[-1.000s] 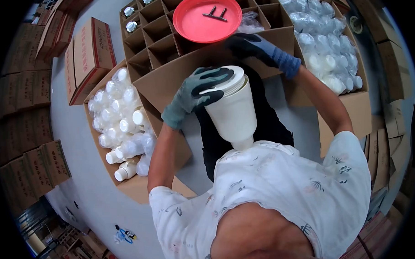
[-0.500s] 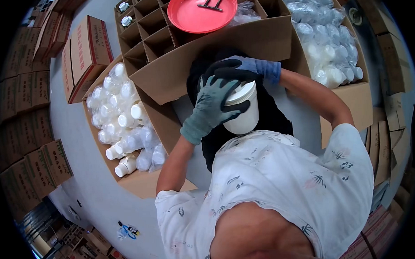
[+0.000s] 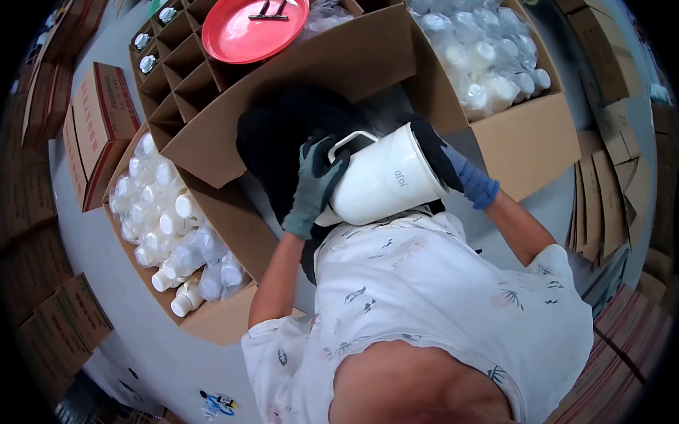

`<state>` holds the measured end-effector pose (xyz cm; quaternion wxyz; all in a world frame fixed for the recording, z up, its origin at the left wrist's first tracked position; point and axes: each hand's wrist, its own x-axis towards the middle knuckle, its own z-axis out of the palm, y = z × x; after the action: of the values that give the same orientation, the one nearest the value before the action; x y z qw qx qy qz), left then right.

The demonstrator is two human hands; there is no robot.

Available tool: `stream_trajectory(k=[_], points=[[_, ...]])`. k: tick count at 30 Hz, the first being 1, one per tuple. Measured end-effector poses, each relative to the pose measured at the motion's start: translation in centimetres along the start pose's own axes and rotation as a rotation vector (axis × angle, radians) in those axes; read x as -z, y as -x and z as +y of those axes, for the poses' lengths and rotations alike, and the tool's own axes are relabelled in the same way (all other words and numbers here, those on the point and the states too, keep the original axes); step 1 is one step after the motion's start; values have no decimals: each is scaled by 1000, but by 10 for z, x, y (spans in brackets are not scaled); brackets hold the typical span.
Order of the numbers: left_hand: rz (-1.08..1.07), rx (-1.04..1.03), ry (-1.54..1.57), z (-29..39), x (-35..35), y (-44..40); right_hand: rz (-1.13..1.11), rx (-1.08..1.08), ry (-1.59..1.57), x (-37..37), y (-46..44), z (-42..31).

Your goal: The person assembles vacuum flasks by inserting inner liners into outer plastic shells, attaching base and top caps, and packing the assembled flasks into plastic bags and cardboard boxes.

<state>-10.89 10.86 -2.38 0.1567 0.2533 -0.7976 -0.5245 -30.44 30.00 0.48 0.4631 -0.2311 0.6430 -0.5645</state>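
A white jug with a loop handle and upside-down "JOJO" lettering lies tilted on its side across my lap. At its spout end, my left hand, in a grey-green glove with dark fingers, is closed around the jug. My right hand, in a blue glove with a dark palm, presses against the wide round end at the right, its fingers curved over the rim. The jug's underside is hidden against the white patterned shirt.
Ahead stands a divided carton with white-capped bottles in some cells and a red plate holding two dark pieces. Cartons of plastic-wrapped white bottles flank it, left and right. Flattened cardboard stands farther right.
The jug has turned from near upright onto its side. My hands have parted from its lid, the right moving to the opposite end. The view has shifted.
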Motion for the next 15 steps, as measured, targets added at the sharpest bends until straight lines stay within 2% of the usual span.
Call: stream_trajectory(k=[1, 3, 6, 7, 8, 10, 12, 13, 14, 15], points=[[-99, 218, 547, -1, 6, 0, -10, -35, -41, 2, -1, 7], [-87, 325, 611, 0, 18, 5, -40, -107, -122, 3, -7, 20], [-18, 464, 684, -2, 12, 10, -187, -16, -119, 17, -26, 54], [6, 493, 733, -5, 7, 11, -164, 9, -70, 16, -31, 57], [30, 469, 647, -13, 1, 13, -142, 31, -22, 5, -36, 45], [-151, 300, 347, -46, 7, 23, -173, 343, 442, -35, -24, -43], [-163, 148, 23, -61, 8, 26, -225, 492, 611, -43, -37, -52], [-184, 81, 1, -67, 8, 27, -270, 525, 656, -44, -41, -50], [-209, 12, -21, -68, 9, 21, -302, 693, 647, -48, -40, -55], [-238, -53, -38, -68, 7, 17, -319, 726, 708, -50, -34, -59]])
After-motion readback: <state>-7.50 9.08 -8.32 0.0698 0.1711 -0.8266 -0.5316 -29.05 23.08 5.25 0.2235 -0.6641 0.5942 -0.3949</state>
